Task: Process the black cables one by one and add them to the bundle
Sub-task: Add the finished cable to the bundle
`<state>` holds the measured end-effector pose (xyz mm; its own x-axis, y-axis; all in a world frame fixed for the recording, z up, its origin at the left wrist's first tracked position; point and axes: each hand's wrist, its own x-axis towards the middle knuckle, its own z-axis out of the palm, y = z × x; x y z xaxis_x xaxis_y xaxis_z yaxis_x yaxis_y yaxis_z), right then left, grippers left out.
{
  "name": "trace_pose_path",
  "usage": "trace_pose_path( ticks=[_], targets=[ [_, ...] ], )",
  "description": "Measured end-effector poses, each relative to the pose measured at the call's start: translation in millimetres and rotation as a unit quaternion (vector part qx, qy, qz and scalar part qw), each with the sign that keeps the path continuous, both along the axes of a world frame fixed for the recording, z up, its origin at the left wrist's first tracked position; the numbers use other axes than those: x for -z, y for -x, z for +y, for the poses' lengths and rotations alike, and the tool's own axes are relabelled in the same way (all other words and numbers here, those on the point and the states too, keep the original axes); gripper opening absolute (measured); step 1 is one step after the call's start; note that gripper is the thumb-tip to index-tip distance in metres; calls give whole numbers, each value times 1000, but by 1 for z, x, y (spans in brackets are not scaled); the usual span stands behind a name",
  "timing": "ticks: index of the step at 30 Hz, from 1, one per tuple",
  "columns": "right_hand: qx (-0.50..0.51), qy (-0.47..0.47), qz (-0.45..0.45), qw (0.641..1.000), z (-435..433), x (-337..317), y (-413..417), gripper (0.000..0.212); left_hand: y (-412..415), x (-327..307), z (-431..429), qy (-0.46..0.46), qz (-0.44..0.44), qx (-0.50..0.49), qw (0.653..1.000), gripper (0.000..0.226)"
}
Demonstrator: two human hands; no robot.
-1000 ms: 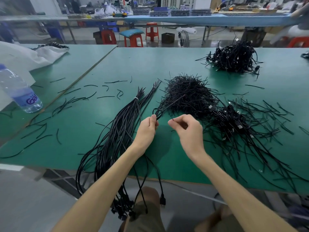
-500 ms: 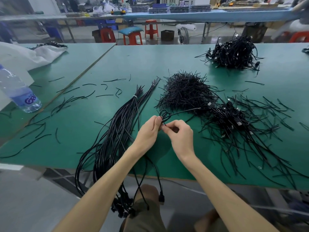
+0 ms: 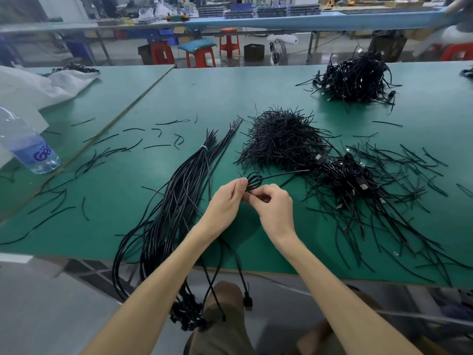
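1. Your left hand (image 3: 225, 203) pinches the looped end of a black cable (image 3: 253, 181) between thumb and fingers, just above the green table (image 3: 230, 93).
2. Your right hand (image 3: 275, 208) touches the left, its fingers curled round the same cable just under the loops.
3. A thin black tail (image 3: 284, 173) sticks out to the right above your right hand (tie strip or cable end, I cannot tell which).
4. The rest of the cable hangs below your hands over the table's near edge, its plug (image 3: 247, 302) dangling.
5. The bundle (image 3: 174, 201) lies just left of your left hand, bound by a white tie (image 3: 204, 147) near its far end.
6. Beyond your right hand sits a heap of short black strips (image 3: 281, 142); to its right, a pile of coiled cables (image 3: 350, 178).
7. A water bottle (image 3: 28, 147) stands well left of your left hand.
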<state>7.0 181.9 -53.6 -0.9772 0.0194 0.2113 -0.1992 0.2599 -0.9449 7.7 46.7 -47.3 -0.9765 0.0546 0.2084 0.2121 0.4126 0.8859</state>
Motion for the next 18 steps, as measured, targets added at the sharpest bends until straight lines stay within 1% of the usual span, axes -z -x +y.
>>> trace_pose_path(
  ticks=[4, 7, 9, 11, 15, 18],
  targets=[
    [-18, 18, -6, 1000, 1, 1, 0, 11, -1, -5, -1, -54, -11, -17, 998, 42],
    [-24, 83, -31, 996, 1, 1, 0, 28, -1, -7, -2, -111, -48, -25, 992, 39],
    [-29, 118, -50, 991, 2, 0, 0, 38, -1, -9, -2, -124, -64, -22, 990, 38],
    [-38, 138, -51, 988, 3, 0, 1, 42, -3, -9, -1, -130, -71, -15, 989, 38],
    [-74, 151, -34, 985, 5, -3, 1, 41, -4, -11, -1, -143, -88, 0, 986, 41],
    [-135, 144, -31, 980, 5, -6, -1, 40, -5, -11, -3, -158, -100, 19, 982, 42]
  ],
)
